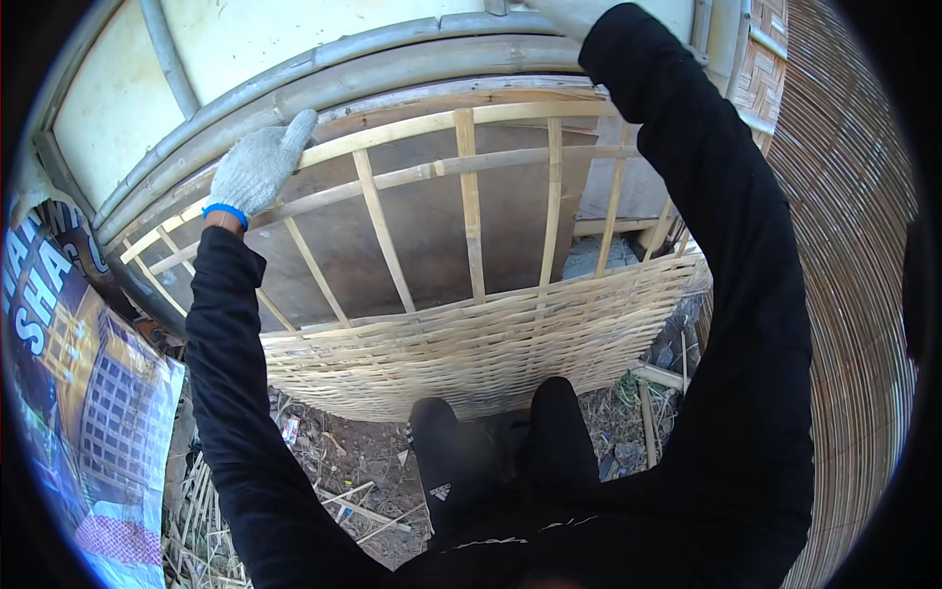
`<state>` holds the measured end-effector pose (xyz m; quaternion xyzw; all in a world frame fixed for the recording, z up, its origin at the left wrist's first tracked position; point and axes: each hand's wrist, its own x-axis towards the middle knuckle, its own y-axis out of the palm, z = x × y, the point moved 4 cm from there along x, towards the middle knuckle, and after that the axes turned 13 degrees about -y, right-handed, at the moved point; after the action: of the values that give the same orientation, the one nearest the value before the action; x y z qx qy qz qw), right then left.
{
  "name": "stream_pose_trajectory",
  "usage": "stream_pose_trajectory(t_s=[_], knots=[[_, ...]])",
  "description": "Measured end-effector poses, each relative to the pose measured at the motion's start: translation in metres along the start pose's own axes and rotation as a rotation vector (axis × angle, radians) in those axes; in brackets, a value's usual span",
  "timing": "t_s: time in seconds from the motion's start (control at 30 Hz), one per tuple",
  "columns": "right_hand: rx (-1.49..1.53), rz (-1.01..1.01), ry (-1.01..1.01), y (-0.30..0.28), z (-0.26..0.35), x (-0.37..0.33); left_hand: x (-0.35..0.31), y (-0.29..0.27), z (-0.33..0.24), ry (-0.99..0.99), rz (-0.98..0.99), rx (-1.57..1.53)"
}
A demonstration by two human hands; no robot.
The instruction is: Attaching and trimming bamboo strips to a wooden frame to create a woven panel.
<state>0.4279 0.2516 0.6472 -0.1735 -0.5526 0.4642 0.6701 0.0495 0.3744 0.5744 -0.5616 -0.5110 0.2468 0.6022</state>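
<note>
While the bamboo panel (481, 353) is closely woven in its lower band (412, 368), upper slats (472, 221) appear left to be filled. Panel is stood before knees (556, 401), top strip (392, 133) held by gloved left hand (253, 167); right hand (564, 15) blurred at top of view, grip can't be told.

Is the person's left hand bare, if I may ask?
No, the left hand wears a pale grey knitted fabric glove with a narrow blue cuff at the wrist.

I couldn't make out the right hand's (561, 14) grip: it was blurred and cut off at the upper edge. The printed banner (120, 412) ran past the left rim.
</note>
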Motion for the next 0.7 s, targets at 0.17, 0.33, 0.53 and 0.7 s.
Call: stream_pose_trajectory(t_s=[0.17,0.33,0.53,0.7], knots=[[-0.267,0.336,-0.104,0.099,0.003,-0.013,-0.003,0.001,0.007,0.08,-0.108,0.013],[-0.196,0.382,-0.15,0.058,0.034,-0.012,-0.01,0.0,0.007,0.004,-0.163,-0.069],[-0.433,0.182,-0.121,0.09,0.039,-0.022,-0.017,-0.004,-0.003,0.024,-0.327,-0.095],[-0.117,0.204,-0.168,0.109,0.001,-0.014,-0.023,0.01,0.003,0.101,-0.596,-0.126]])
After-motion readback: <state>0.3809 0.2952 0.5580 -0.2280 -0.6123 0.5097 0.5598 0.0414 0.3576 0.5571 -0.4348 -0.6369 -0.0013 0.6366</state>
